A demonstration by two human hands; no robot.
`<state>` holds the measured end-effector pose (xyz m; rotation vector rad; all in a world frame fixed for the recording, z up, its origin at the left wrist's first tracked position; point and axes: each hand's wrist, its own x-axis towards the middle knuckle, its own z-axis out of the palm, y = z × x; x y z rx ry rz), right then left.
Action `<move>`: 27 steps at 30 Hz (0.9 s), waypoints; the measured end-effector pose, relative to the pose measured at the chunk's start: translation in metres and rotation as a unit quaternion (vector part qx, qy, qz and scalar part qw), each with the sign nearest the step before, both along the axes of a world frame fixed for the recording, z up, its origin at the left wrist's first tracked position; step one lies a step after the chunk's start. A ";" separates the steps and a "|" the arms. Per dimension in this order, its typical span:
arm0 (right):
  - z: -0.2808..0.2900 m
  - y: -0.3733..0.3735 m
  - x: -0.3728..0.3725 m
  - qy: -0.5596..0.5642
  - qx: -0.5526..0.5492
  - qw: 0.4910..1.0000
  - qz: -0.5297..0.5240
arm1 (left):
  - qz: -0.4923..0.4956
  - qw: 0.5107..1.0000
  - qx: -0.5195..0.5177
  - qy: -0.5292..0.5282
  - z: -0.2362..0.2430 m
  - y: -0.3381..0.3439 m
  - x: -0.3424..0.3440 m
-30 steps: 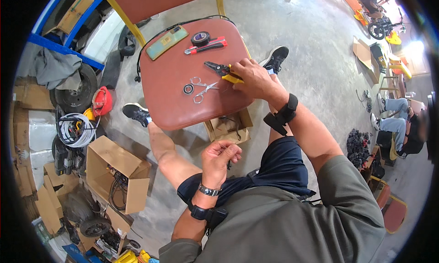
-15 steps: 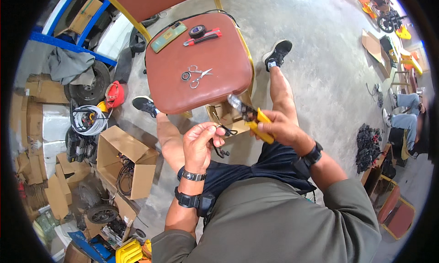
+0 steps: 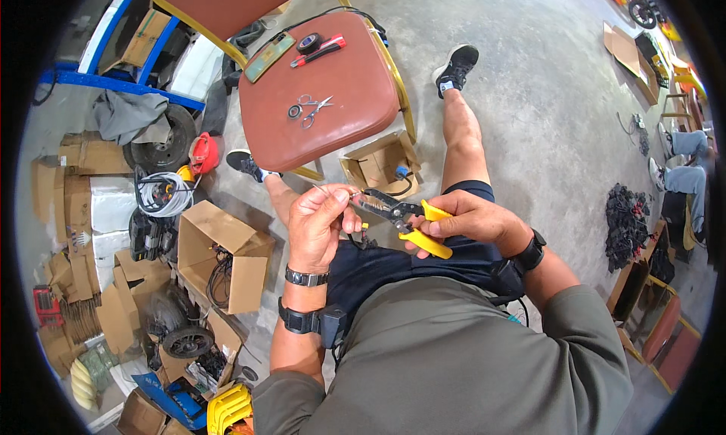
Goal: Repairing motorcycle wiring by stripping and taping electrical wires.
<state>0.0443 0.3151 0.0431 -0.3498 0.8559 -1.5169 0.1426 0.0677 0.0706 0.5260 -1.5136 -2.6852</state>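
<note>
My left hand [image 3: 316,215] pinches the end of a thin wire between thumb and fingers. A dark cable [image 3: 364,242] with small connectors hangs below it. In my right hand [image 3: 480,222] is a pair of wire strippers [image 3: 429,243] with yellow handles, its jaws pointing left at the wire by my left fingertips. Whether the jaws bite the wire is too small to tell. Ahead, on the brown chair seat [image 3: 333,125], lie scissors [image 3: 311,111], a small tape roll [image 3: 294,112], a black tape roll [image 3: 309,43], a red-and-black utility knife [image 3: 321,51] and a phone [image 3: 270,58].
Under the chair's front edge stands an open cardboard box [image 3: 363,168] holding a blue connector [image 3: 401,173]. Another carton [image 3: 249,272] with cables sits at left, near a red helmet [image 3: 203,153] and a coiled white cable [image 3: 165,194]. A dark pile [image 3: 626,227] and a seated person are at right.
The wire strippers have swung down and left, bringing their jaws to the wire at my left fingertips. My view has shifted slightly, and the blue connector now shows in the box.
</note>
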 end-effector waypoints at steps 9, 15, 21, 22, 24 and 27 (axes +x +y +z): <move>0.007 0.011 -0.013 0.071 -0.018 0.997 0.015 | -0.042 0.999 -0.027 0.014 0.010 0.005 -0.011; 0.007 0.015 -0.017 0.050 -0.004 0.999 0.016 | -0.063 0.997 -0.043 0.018 0.010 0.004 -0.012; 0.019 0.015 -0.018 0.084 0.015 0.996 0.016 | -0.064 0.996 -0.049 0.026 0.013 0.003 -0.015; 0.021 0.015 -0.019 0.105 0.014 0.994 0.018 | -0.067 0.996 -0.052 0.028 0.013 0.003 -0.014; 0.023 0.014 -0.018 0.127 0.013 0.992 0.020 | -0.063 0.996 -0.054 0.030 0.013 0.003 -0.013; 0.024 0.013 -0.017 0.126 0.017 0.992 0.021 | -0.059 0.996 -0.052 0.034 0.012 0.003 -0.012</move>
